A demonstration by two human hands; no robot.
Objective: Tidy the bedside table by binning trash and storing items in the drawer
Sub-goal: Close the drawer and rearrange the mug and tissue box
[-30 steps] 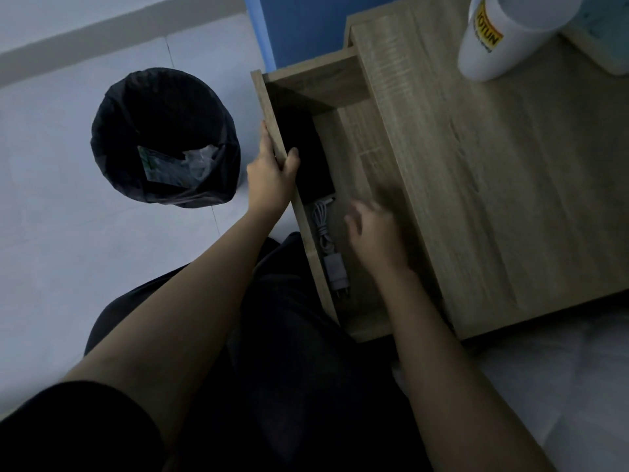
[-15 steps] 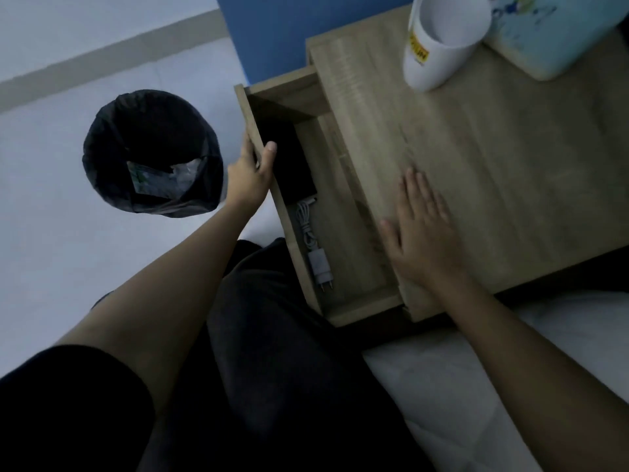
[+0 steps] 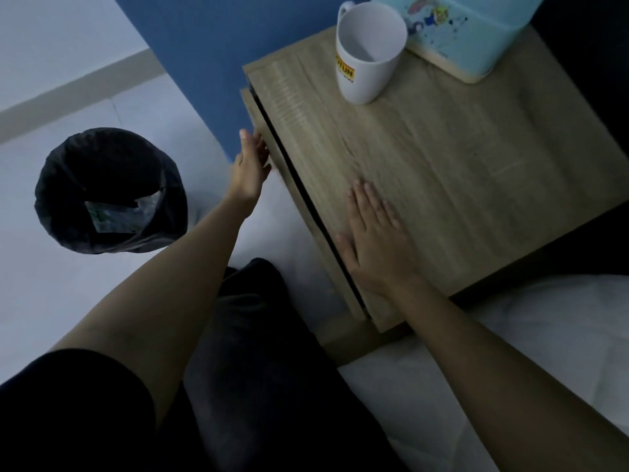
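The wooden bedside table point(image 3: 442, 172) fills the upper right. Its drawer point(image 3: 306, 212) is pushed in, with only a thin dark gap under the tabletop, so its contents are hidden. My left hand point(image 3: 250, 161) is flat against the drawer front, fingers extended, holding nothing. My right hand point(image 3: 372, 233) lies palm down on the tabletop near its front edge, fingers spread. A black-lined bin point(image 3: 109, 190) stands on the floor to the left, with a crumpled wrapper point(image 3: 117, 212) inside.
A white mug point(image 3: 369, 52) with a yellow label and a light blue patterned box point(image 3: 466, 32) stand at the back of the tabletop. A blue wall panel point(image 3: 211, 46) is behind the table. White bedding point(image 3: 510, 335) lies at the lower right, my dark-clothed legs point(image 3: 258, 369) below.
The drawer went from open, showing a dark item and a white charger, to pushed in. My left hand pushed its front in. My right hand left the drawer and rests on the tabletop.
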